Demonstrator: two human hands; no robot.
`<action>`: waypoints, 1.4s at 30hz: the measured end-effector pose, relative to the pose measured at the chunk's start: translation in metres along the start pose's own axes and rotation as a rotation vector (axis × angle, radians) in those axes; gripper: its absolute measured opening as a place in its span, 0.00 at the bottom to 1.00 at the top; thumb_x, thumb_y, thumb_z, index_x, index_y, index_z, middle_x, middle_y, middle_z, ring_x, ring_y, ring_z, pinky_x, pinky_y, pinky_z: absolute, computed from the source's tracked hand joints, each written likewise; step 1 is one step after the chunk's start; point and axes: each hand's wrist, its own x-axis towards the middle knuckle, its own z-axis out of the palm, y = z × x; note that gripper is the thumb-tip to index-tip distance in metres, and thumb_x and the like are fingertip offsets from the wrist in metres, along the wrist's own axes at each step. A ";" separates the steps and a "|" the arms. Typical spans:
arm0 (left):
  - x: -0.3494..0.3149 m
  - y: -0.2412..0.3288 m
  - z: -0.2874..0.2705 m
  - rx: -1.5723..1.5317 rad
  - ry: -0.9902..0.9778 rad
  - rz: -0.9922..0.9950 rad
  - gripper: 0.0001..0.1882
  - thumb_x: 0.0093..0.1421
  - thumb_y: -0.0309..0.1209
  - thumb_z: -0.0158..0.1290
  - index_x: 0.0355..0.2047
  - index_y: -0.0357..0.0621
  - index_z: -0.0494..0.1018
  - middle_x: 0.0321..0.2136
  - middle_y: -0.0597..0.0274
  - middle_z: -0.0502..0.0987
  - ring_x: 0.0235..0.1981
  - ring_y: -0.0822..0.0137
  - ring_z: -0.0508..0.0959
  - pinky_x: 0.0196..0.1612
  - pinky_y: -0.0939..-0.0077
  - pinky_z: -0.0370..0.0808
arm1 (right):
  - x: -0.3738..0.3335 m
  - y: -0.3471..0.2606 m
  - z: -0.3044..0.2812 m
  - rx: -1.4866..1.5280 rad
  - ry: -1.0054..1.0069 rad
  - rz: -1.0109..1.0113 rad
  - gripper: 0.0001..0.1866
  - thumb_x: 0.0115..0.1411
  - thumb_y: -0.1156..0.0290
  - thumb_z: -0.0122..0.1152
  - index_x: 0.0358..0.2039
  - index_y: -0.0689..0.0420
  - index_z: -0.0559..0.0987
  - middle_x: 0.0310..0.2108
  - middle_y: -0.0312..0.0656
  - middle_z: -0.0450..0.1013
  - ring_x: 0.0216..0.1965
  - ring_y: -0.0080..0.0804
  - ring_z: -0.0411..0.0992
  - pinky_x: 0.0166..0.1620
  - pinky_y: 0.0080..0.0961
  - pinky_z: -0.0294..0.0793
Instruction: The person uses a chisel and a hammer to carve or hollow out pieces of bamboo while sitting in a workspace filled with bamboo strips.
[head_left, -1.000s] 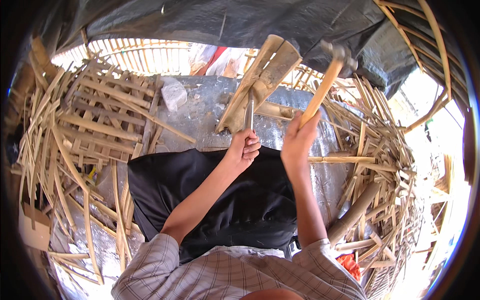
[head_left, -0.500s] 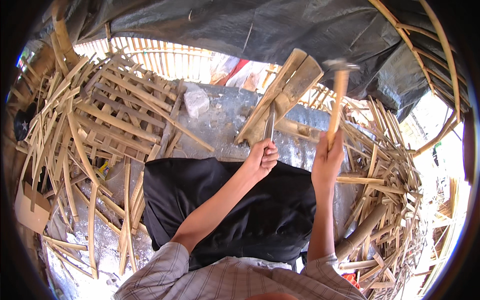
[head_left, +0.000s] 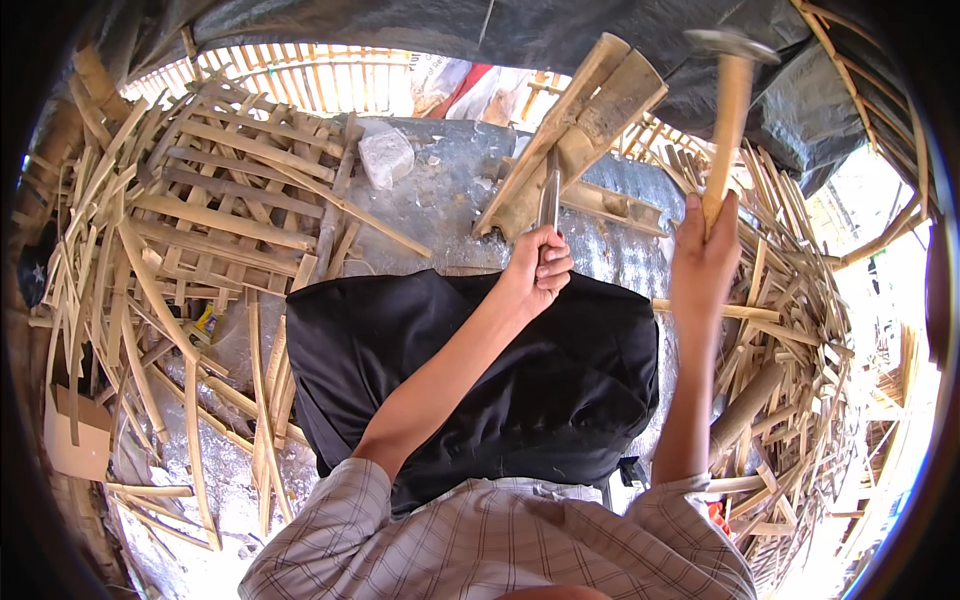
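My left hand is closed around a narrow metal chisel. Its far end meets a split bamboo piece, which leans up and away to the right with a long gap down its length. Whether the tip has sunk into the bamboo I cannot tell. To the right, my right hand grips the wooden handle of a hammer. The metal hammer head is raised, apart from the chisel and the bamboo. Black cloth covers my lap beneath both forearms.
A pile of crossed bamboo strips lies on the left, and another heap of bamboo pieces on the right. A pale stone block sits beyond my lap. Another split bamboo length lies behind the chisel. Dark sheeting hangs at the back.
My right hand has swung the hammer up and to the right, away from the bamboo. My left hand keeps hold of the chisel at the bamboo. The whole view has shifted slightly.
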 end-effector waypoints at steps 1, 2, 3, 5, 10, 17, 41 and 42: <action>0.000 0.000 0.006 -0.025 -0.010 -0.018 0.07 0.57 0.22 0.47 0.24 0.46 0.63 0.14 0.74 0.60 0.09 0.81 0.54 0.09 0.86 0.51 | -0.004 0.006 0.010 0.016 0.139 -0.001 0.08 0.73 0.71 0.50 0.44 0.63 0.67 0.18 0.42 0.65 0.21 0.20 0.63 0.22 0.31 0.59; 0.000 -0.003 0.012 -0.038 -0.015 -0.029 0.06 0.57 0.22 0.47 0.25 0.46 0.63 0.14 0.74 0.60 0.09 0.81 0.54 0.09 0.86 0.51 | -0.014 0.041 0.031 0.336 0.139 -0.017 0.12 0.73 0.71 0.49 0.49 0.65 0.63 0.23 0.50 0.68 0.21 0.33 0.66 0.24 0.36 0.63; -0.003 0.001 0.011 -0.044 -0.001 -0.010 0.06 0.58 0.22 0.47 0.25 0.46 0.64 0.14 0.74 0.60 0.09 0.81 0.54 0.09 0.86 0.51 | -0.019 0.064 0.045 -0.063 0.100 -0.208 0.12 0.72 0.70 0.49 0.49 0.65 0.64 0.28 0.60 0.71 0.24 0.55 0.70 0.28 0.44 0.68; 0.001 0.002 0.009 -0.066 -0.027 -0.035 0.06 0.58 0.22 0.47 0.25 0.46 0.64 0.14 0.74 0.60 0.09 0.81 0.55 0.08 0.86 0.51 | -0.024 0.110 0.049 -0.411 -0.394 -0.214 0.12 0.70 0.70 0.50 0.49 0.64 0.67 0.31 0.66 0.72 0.32 0.70 0.70 0.35 0.53 0.69; -0.008 0.004 0.001 -0.005 0.008 -0.041 0.06 0.57 0.21 0.48 0.26 0.45 0.64 0.14 0.74 0.60 0.09 0.81 0.55 0.08 0.86 0.50 | 0.019 0.042 -0.007 -0.210 -0.499 -0.054 0.09 0.67 0.70 0.56 0.40 0.64 0.73 0.26 0.59 0.71 0.26 0.55 0.72 0.30 0.45 0.66; -0.003 0.005 0.007 -0.117 -0.043 -0.041 0.04 0.57 0.21 0.47 0.27 0.43 0.70 0.14 0.73 0.60 0.09 0.81 0.55 0.08 0.86 0.51 | -0.012 0.049 0.038 0.053 0.109 -0.006 0.09 0.67 0.73 0.55 0.38 0.66 0.70 0.23 0.59 0.69 0.25 0.53 0.73 0.30 0.45 0.66; -0.010 0.002 0.008 -0.113 -0.007 -0.078 0.04 0.57 0.21 0.47 0.25 0.43 0.66 0.14 0.74 0.58 0.09 0.82 0.54 0.08 0.86 0.51 | 0.011 0.050 -0.019 -0.159 -0.455 0.034 0.10 0.68 0.69 0.57 0.36 0.64 0.73 0.19 0.54 0.69 0.21 0.51 0.69 0.26 0.42 0.63; -0.007 0.001 0.004 -0.096 0.004 -0.068 0.04 0.57 0.21 0.47 0.25 0.43 0.66 0.14 0.74 0.58 0.09 0.82 0.54 0.08 0.87 0.51 | 0.016 0.027 -0.030 -0.149 -0.356 0.009 0.10 0.69 0.69 0.56 0.38 0.64 0.72 0.19 0.52 0.68 0.20 0.44 0.68 0.25 0.41 0.62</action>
